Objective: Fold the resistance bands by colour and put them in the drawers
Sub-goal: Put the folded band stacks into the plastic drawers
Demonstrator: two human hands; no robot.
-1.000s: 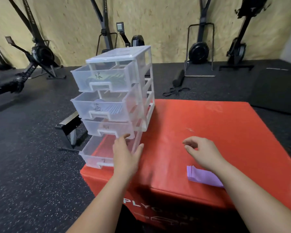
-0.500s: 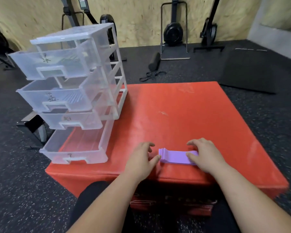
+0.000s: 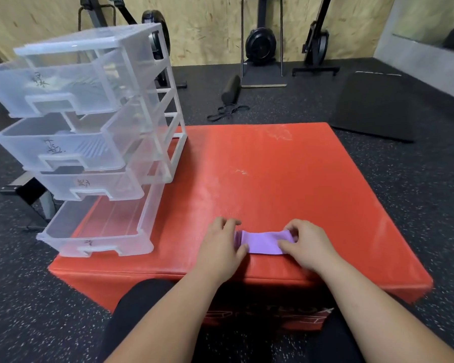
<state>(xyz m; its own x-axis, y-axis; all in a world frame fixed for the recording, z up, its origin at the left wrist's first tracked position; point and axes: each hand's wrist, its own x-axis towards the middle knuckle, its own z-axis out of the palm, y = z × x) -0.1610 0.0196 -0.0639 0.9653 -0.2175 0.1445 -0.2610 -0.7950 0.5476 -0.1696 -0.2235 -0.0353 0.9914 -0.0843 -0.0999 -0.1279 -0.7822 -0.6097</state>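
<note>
Closest to my camera are two knees in black cloth (image 3: 142, 310), pushed up against the front of a red padded box (image 3: 273, 179) with lettering I can't read on its side. On the box's top, near its front edge, lies the purple band (image 3: 264, 242), flat and stretched sideways between both hands. My left hand (image 3: 220, 247) pinches the band's left end, thumb on the near edge and fingers curled over the far edge. My right hand (image 3: 308, 244) pinches its right end the same way, fingers bent down onto the fabric. The rest of the red top is bare vinyl with some pale scuffs toward the middle and back. On the box's left side stands a clear plastic drawer unit (image 3: 168, 121) with four drawers, all pulled out toward me. The bottom drawer (image 3: 100, 231) sticks out the most, past the box's edge, and each front has a handwritten mark. I see something pale in the upper two drawers, too blurred to name. Around the box is dark speckled rubber floor (image 3: 404, 205). Farther back lie a black mat (image 3: 372, 106) on the right, a black roller (image 3: 231, 89) and a tangled black strap (image 3: 227, 111). Black exercise machines (image 3: 260, 45) stand against a plywood wall (image 3: 207, 22).
</note>
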